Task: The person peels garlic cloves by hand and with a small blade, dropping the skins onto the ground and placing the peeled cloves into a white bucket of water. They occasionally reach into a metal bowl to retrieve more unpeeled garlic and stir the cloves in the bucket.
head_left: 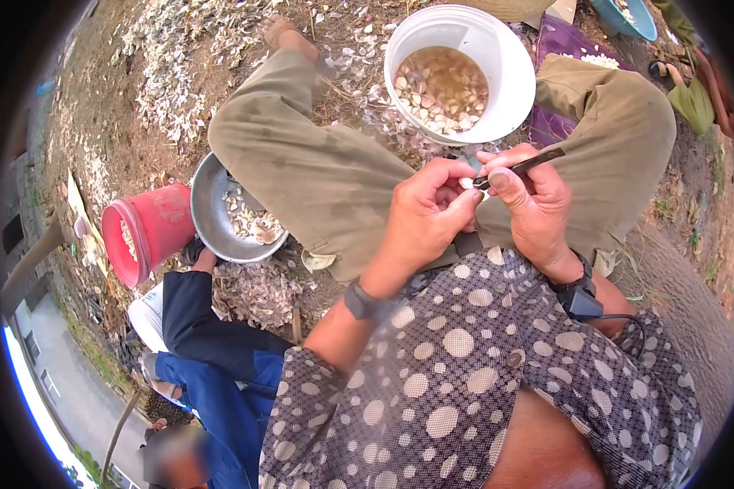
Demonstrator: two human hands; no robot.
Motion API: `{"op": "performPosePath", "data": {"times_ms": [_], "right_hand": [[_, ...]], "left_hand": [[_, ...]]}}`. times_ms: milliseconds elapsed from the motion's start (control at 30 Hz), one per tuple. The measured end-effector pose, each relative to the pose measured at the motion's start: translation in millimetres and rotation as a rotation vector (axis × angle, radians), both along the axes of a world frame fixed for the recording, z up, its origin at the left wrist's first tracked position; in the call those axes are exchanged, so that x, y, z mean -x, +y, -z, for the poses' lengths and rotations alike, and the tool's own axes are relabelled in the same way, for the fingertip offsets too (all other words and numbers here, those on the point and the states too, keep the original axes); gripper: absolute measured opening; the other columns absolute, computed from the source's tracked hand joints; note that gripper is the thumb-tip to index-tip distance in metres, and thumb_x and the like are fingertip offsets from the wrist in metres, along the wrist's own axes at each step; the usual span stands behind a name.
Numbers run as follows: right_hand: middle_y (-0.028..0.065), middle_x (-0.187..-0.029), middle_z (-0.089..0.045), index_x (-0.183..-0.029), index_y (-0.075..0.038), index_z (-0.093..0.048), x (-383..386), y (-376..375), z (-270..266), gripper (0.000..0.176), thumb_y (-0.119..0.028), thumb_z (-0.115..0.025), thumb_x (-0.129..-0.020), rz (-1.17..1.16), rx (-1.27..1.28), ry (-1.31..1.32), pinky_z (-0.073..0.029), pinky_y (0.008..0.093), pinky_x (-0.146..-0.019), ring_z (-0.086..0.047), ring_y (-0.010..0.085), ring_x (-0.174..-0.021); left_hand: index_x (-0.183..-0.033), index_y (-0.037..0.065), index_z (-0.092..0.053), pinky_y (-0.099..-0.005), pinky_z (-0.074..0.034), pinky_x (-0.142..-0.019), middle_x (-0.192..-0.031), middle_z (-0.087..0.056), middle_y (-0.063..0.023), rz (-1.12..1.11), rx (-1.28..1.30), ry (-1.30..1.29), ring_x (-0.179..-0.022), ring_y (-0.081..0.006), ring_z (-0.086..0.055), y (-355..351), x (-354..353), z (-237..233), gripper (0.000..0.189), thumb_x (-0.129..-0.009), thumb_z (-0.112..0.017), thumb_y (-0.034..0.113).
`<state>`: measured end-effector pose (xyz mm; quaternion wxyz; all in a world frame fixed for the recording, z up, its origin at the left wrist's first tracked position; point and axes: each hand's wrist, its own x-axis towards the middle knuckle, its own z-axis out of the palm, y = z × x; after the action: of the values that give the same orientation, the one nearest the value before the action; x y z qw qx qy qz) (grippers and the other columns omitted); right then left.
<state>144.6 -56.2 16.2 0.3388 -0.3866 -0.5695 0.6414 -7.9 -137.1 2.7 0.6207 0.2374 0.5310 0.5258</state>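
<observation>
Between my fingertips is a small white garlic clove (466, 183), pinched by my left hand (434, 208). My right hand (532, 196) grips a dark, narrow knife (538, 161), its handle pointing up to the right and its tip at the clove. Both hands are close together over my lap. Just beyond them stands a white bucket (510, 90) holding brownish water and many cloves (436, 110).
Left of my knee are a metal basin (208, 204) with cloves and a tipped red bucket (159, 228). A co-worker in blue (220, 391) sits at lower left. Purple cloth (550, 126), a blue basin (640, 20) and another person (697, 98) are at upper right. Peels (171, 90) litter the ground.
</observation>
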Motion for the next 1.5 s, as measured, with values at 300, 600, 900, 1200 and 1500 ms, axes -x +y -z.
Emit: {"op": "performPosePath", "data": {"times_ms": [300,600,900,1200,1500], "right_hand": [[0.0036,-0.098,-0.071,-0.109,-0.002,-0.066,-13.9,25.2,8.3,0.019,-0.018,-0.066,-0.101,0.219,0.084,0.078,-0.05,0.0228,-0.072,-0.061,0.0065,-0.084],[0.0041,-0.087,-0.054,-0.096,0.001,-0.06,-69.0,51.9,10.4,0.019,-0.018,-0.062,-0.1,0.023,-0.168,-0.468,-0.045,0.0303,-0.074,-0.053,0.0153,-0.08],[0.0215,-0.088,-0.054,-0.09,0.003,-0.053,-113.2,45.9,13.1,0.031,-0.026,-0.063,-0.095,0.027,-0.04,-0.422,-0.046,0.0475,-0.076,-0.056,0.0413,-0.085],[0.0179,-0.08,-0.054,-0.089,0.003,-0.055,-132.9,58.6,19.2,0.029,-0.025,-0.064,-0.094,0.149,0.213,-0.334,-0.046,0.0429,-0.07,-0.054,0.0338,-0.073],[0.0056,-0.084,-0.059,-0.098,0.002,-0.061,-117.7,61.2,35.9,0.024,-0.022,-0.064,-0.099,0.22,0.429,-0.128,-0.046,0.0329,-0.069,-0.052,0.0143,-0.076]], "left_hand": [[-0.121,-0.003,-0.062,-0.0266,-0.056,-0.07,-0.096,-0.067,-0.0071,0.106,0.023,-0.186,-0.074,-0.0107,-0.065,-5.4,-2.0,-7.2,0.025,-0.097,-0.057,-0.002],[-0.124,-0.002,-0.063,-0.0243,-0.05,-0.063,-0.098,-0.063,-0.0056,0.129,-0.041,-0.144,-0.069,-0.0071,-0.054,22.7,-0.6,-10.8,0.027,-0.1,-0.053,0.003],[-0.127,0.0,-0.057,-0.0167,-0.03,-0.045,-0.075,-0.056,0.001,0.133,-0.114,0.163,-0.053,-0.0014,-0.04,164.7,-42.0,-59.4,0.028,-0.102,-0.056,0.011],[-0.155,0.005,-0.023,-0.0203,-0.047,-0.054,-0.11,-0.067,-0.0143,0.246,-0.425,0.124,-0.064,-0.007,-0.056,250.1,-148.9,-54.7,0.063,-0.105,-0.057,0.021],[-0.124,-0.002,-0.056,-0.0219,-0.048,-0.054,-0.082,-0.065,-0.0076,0.213,0.164,0.684,-0.062,-0.0092,-0.058,185.9,44.0,1.3,0.027,-0.101,-0.057,0.013]]}}
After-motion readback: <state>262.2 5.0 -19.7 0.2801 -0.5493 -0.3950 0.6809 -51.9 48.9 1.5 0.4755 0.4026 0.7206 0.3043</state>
